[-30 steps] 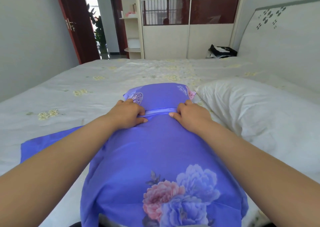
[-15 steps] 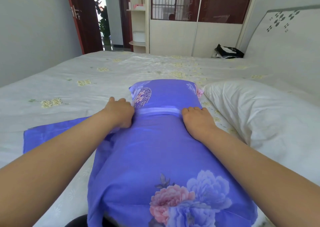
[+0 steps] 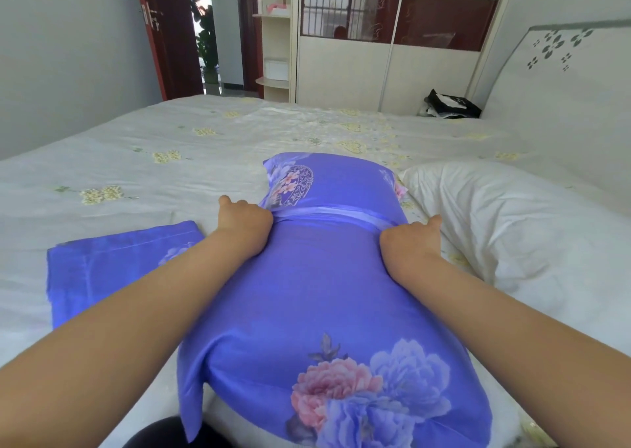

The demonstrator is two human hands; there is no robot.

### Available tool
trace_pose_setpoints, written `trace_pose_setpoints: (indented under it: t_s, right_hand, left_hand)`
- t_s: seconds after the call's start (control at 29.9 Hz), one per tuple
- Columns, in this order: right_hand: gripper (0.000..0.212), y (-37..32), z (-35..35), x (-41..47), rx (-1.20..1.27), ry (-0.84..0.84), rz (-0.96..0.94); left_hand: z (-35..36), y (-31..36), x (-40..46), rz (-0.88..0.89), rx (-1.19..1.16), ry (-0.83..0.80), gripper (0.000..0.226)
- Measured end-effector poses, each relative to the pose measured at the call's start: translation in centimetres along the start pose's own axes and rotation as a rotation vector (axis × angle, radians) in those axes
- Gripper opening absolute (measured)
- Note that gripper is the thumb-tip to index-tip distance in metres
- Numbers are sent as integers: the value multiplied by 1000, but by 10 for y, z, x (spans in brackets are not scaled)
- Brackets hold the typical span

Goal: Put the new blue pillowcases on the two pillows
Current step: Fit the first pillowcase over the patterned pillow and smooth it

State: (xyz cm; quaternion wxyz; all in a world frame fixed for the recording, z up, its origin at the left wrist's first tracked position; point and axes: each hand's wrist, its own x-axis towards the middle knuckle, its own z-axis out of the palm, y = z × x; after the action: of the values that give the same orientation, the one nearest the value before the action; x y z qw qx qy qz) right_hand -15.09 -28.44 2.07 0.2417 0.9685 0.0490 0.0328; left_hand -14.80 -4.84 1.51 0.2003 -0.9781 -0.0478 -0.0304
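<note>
While the left hand (image 3: 244,224) and right hand (image 3: 408,239) pinch the pillowcase (image 3: 324,277) side edges, fingers curled.

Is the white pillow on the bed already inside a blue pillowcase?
No, the white pillow lies bare beside the covered pillow, and the second blue pillowcase lies flat on the bed.

No legible text or labels.
</note>
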Motion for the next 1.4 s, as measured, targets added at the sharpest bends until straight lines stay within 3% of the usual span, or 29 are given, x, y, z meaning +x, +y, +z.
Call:
trace_pose_setpoints:
  t_s: [0.1, 0.23, 0.3, 0.4, 0.6, 0.7, 0.83, 0.97, 1.14, 1.24, 1.4]
  right_hand:
    - [19, 0, 1, 0, -27, -26, 20]
    - [26, -5, 9, -1, -12, 36, 5]
    - [27, -8, 9, -6, -13, 76, -22]
    - [26, -10, 11, -11, -96, 106, -48]
    - [27, 8, 20, 6, -40, 143, -149]
    - [32, 30, 16, 27, 52, 222, -181]
    - [39, 42, 17, 49, 158, 208, 47]
    - [36, 21, 26, 50, 116, 258, -114]
    - [31, 21, 37, 46, 112, 326, -115]
    - [30, 18, 41, 51, 291, 321, -117]
    - [36, 20, 33, 72, 857, 359, -166]
  left_hand:
    - [15, 2, 0, -17, -94, 285, 20]
    - [47, -4, 1, -41, -162, 533, 8]
    - [52, -4, 2, -39, -184, 500, 7]
    - [40, -1, 2, -8, -174, 336, 23]
    - [19, 4, 2, 155, -131, 320, 29]
    - [26, 5, -3, 120, -247, 225, 30]
    - [30, 14, -10, 96, -223, 289, 28]
    - [30, 4, 6, 101, -57, 333, 27]
    - [38, 5, 26, -93, -320, 237, 30]
    - [46, 13, 25, -94, -363, 239, 32]
    - [42, -6, 25, -21, -456, 275, 25]
